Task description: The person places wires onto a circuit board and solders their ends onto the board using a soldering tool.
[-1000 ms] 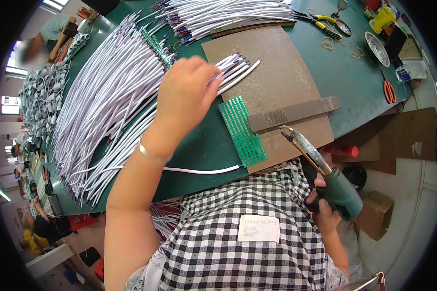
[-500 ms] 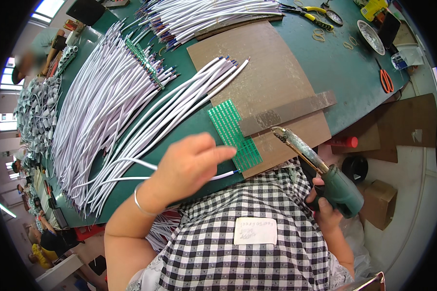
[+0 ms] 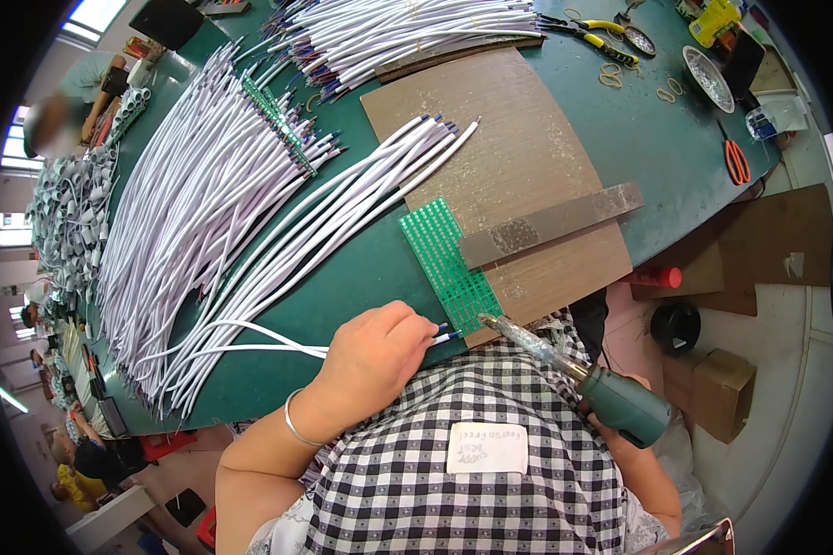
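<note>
Well left of the green circuit board (image 3: 444, 268), I'm getting a heap of white cables (image 3: 185, 176) on my feed. Just off the board's lower-left corner, my left hand (image 3: 375, 356) pinches one white cable (image 3: 264, 327), its fingers narrowed. The board lies partly on a brown panel (image 3: 500, 120). Right of it, my right hand (image 3: 618, 435) grips the soldering gun (image 3: 625, 402), tip at the board's near edge.

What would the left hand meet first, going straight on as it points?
The left hand would probably meet the green board, just past the white cable ends beside it; depth is unclear.
</note>
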`<move>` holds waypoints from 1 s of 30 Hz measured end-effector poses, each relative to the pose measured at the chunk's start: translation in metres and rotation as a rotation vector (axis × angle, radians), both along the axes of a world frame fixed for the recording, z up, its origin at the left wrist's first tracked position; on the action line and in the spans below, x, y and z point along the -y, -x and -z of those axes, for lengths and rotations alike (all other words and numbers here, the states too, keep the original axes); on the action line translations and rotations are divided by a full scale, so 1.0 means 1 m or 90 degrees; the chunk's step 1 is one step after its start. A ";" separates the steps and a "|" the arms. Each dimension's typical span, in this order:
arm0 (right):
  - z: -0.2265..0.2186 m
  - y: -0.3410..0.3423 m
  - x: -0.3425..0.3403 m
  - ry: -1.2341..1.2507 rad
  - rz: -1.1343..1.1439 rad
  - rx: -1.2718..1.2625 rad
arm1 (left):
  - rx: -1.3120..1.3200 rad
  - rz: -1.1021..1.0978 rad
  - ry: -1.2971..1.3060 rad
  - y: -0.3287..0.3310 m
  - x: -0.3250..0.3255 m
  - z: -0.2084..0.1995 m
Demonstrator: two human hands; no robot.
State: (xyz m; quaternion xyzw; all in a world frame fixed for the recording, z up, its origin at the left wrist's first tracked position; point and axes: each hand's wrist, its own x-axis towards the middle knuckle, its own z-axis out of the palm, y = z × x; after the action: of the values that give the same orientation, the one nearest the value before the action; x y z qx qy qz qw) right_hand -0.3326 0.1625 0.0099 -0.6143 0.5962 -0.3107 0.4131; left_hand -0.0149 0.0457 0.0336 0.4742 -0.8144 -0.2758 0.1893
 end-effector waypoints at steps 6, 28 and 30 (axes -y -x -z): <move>0.000 0.000 0.007 0.160 -0.054 -0.094 | 0.034 0.020 0.083 0.003 0.000 0.004; -0.001 -0.009 0.018 0.166 -0.080 -0.046 | 0.008 0.015 0.091 0.007 0.001 0.006; -0.003 -0.011 0.020 0.153 -0.074 -0.038 | -0.004 0.010 0.101 0.007 0.000 0.006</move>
State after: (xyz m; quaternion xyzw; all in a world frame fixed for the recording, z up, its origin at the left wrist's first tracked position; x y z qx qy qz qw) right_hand -0.3216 0.1425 0.0132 -0.7017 0.5304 -0.3368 0.3360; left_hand -0.0222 0.0455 0.0273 0.4505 -0.8368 -0.2133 0.2265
